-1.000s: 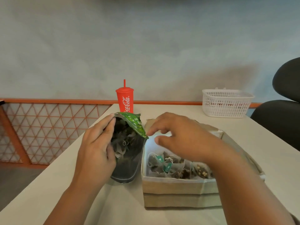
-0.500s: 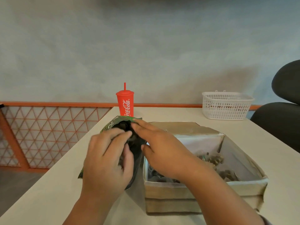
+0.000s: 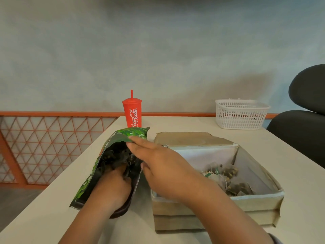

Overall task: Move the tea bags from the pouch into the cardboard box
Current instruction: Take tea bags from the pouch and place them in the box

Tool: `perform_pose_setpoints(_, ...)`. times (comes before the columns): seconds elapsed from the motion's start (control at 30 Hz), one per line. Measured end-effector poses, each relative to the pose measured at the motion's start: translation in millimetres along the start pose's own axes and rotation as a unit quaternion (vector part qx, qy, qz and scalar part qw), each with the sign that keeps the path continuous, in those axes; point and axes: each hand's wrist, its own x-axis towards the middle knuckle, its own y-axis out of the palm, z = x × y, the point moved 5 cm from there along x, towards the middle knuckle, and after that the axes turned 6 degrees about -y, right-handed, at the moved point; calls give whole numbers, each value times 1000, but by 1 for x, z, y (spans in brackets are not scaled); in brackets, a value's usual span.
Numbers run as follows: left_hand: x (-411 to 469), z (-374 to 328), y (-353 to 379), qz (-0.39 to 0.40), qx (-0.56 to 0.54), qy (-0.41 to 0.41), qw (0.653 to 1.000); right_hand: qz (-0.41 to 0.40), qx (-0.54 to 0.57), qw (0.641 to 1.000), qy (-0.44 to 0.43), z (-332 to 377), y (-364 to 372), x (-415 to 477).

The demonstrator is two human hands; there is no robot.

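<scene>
- Since half a second ago the left hand (image 3: pixel 112 187) has gone from the outside of the pouch (image 3: pixel 88 180) down into its mouth, and the right hand (image 3: pixel 168 171) has come out of the mouth to hold its edge.
- The desk (image 3: pixel 193 124) carries everything. A black office chair (image 3: pixel 302 131) stands beyond its right edge.
- The open cardboard box (image 3: pixel 218 203) sits on the right of the desk, just beside the pouch, its flap folded back.
- A white plastic basket (image 3: pixel 241 114) and a red Coca-Cola cup (image 3: pixel 132 113) stand at the far edge, well apart from the work.
- The green pouch lies tilted on the desk to the left of the box, its mouth gaping toward the camera.
- The right hand reaches across the box's near corner. Its fingers lie over the pouch's upper lip with the thumb at the side edge, keeping the mouth spread.
- The left hand's fingers are buried in the pouch, so I cannot tell whether they grip anything.
- A small heap of tea bags (image 3: pixel 228 180) already lies in the box's right half. A dark tangle of bags and strings still fills the pouch, so the transfer looks well short of done.
</scene>
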Motion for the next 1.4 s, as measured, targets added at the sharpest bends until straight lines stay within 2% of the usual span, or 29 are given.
perform_pose_setpoints(0.2,11,8,12,33,16,-29,999,-2,-5,1000,1,1,0,-1)
perform_pose_setpoints(0.33,7,9,3,-14,8,-52,999,-2,-15,1000,7,-2,-3,-1)
perform_pose_setpoints(0.53,-3,0,-14,-73,-55,-38,995,-12,-12,1000,11,-5,-7,-2)
perform_pose_setpoints(0.67,-16,-14,-27,-143,-96,78,982,-16,-6,1000,18,-10,-8,-2)
perform_pose_setpoints(0.8,-31,-26,-41,-194,-119,222,948,-18,0,999,31,-17,-7,-2)
perform_pose_setpoints(0.97,-51,-35,-62,-231,-236,292,898,-15,37,998,46,-27,-2,-2)
perform_pose_setpoints(1.17,-54,-32,-66,-191,-376,225,878,2,123,991,44,-25,-3,-4)
perform_pose_setpoints(1.4,-49,-29,-57,-121,-508,112,845,-52,265,960,70,-27,-21,-9)
